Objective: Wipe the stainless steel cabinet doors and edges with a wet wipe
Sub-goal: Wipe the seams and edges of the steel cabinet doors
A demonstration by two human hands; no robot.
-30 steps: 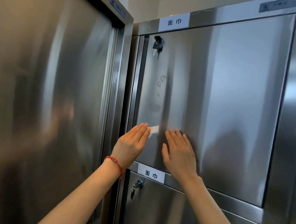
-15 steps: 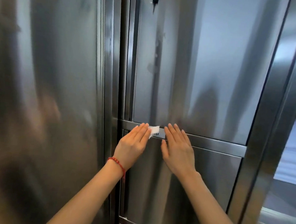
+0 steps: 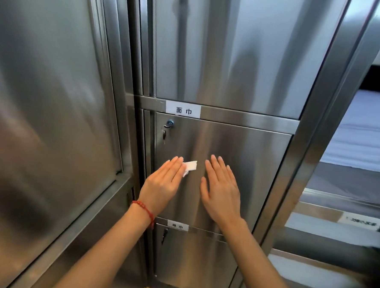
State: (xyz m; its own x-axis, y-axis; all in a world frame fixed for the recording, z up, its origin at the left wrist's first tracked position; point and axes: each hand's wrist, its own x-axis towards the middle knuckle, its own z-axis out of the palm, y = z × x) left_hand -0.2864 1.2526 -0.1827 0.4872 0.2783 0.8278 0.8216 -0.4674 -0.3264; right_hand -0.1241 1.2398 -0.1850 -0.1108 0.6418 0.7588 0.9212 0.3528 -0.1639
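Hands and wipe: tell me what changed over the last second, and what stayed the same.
Both hands slid down the cabinet front, from the upper door across the labelled rail onto the middle door. The left hand carried the wet wipe down under its straight fingers; the right hand moved down flat beside it. Nothing was taken up or let go. Unchanged: the hands' side-by-side spacing, the wipe's white corner sticking out, doors closed, key in the lock.

- You stand in a linen store or laundry room: steel locker doors (image 3: 216, 167) with keyed locks (image 3: 169, 123).
- Above the lock, a label (image 3: 183, 109) reads "面巾", face towels.
- Right of the lockers, steel shelving (image 3: 346, 198).
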